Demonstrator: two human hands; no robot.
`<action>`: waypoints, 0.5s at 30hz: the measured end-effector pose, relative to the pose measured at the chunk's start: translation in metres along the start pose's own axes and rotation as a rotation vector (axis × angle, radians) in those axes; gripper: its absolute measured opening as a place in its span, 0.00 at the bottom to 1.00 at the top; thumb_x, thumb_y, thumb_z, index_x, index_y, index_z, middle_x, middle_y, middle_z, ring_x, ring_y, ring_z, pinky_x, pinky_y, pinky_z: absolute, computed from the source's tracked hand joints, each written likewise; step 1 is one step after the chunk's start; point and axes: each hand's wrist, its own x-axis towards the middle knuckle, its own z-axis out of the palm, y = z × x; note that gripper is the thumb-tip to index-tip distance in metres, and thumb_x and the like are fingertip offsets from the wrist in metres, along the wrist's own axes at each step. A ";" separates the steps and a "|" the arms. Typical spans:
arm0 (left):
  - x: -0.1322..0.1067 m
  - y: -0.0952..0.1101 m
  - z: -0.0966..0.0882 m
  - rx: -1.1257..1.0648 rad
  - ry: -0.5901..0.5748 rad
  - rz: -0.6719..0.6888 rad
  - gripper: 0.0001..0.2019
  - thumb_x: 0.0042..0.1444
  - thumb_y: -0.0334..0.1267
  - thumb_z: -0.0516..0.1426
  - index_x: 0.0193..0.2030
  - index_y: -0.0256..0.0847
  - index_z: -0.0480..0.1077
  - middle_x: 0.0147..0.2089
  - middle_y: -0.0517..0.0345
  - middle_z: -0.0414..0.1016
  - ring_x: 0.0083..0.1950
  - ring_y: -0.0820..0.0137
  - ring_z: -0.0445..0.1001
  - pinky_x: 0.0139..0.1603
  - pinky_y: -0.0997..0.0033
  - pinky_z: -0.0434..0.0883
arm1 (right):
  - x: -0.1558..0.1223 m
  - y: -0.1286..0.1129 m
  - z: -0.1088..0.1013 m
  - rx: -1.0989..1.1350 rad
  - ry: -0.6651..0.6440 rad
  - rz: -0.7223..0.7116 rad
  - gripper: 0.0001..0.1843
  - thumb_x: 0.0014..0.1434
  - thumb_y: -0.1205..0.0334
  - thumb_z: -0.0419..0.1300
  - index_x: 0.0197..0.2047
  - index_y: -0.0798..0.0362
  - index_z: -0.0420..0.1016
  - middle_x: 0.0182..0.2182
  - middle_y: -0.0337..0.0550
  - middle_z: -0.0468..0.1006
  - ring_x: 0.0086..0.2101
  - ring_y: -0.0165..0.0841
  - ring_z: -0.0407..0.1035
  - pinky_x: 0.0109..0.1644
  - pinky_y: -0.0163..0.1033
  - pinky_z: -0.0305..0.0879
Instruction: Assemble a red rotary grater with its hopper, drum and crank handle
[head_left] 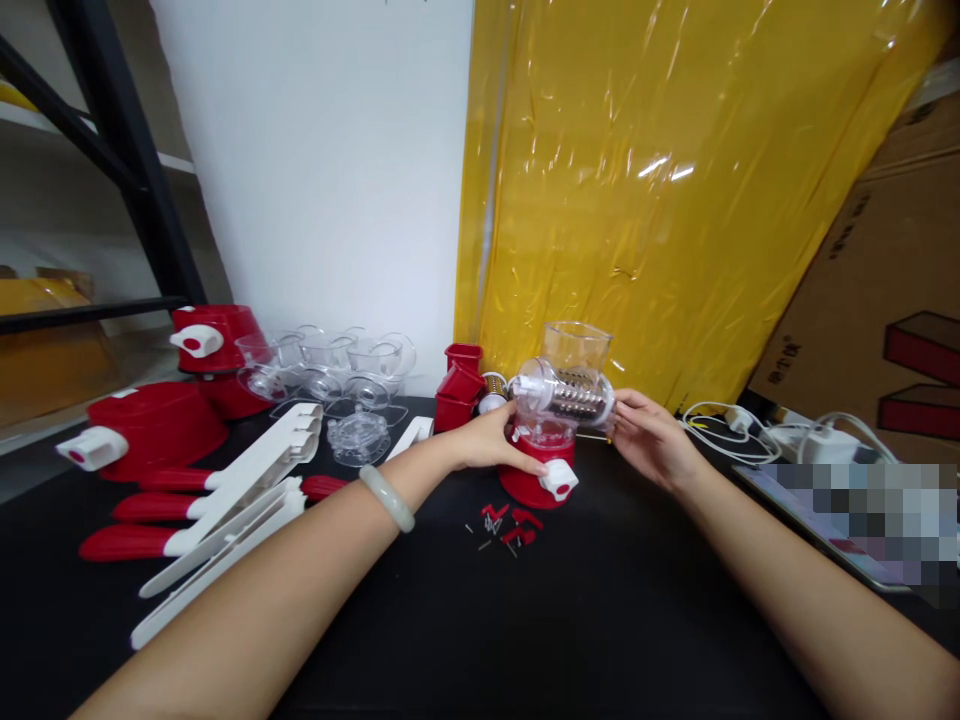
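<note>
A rotary drum grater stands upright on the black table, with a red base (529, 488), a clear plastic housing (577, 345) and a metal grating drum (576, 396) lying inside it. My left hand (487, 440) grips the grater from the left, its thumb reaching down beside the white knob (559, 480) on the base. At the drum's right end, the fingers of my right hand (651, 438) are closed on the white rim; some fingertips are hidden behind it. Small red plastic parts (521, 525) and several screws (491, 522) lie in front of the base.
Red bases (165, 430) with white knobs, clear housings (375, 360), and white arms with red handles (142, 508) fill the left side. Red hoppers (459, 390) stand behind my left hand. White cables (757, 435) and a tablet (855, 530) lie at right.
</note>
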 end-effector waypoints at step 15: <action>-0.028 0.048 -0.051 0.657 0.099 -0.091 0.39 0.34 0.55 0.70 0.54 0.39 0.70 0.52 0.45 0.78 0.52 0.52 0.76 0.53 0.58 0.70 | 0.000 0.007 0.010 0.015 0.102 0.008 0.14 0.39 0.55 0.76 0.31 0.48 0.81 0.31 0.39 0.81 0.31 0.31 0.73 0.46 0.44 0.70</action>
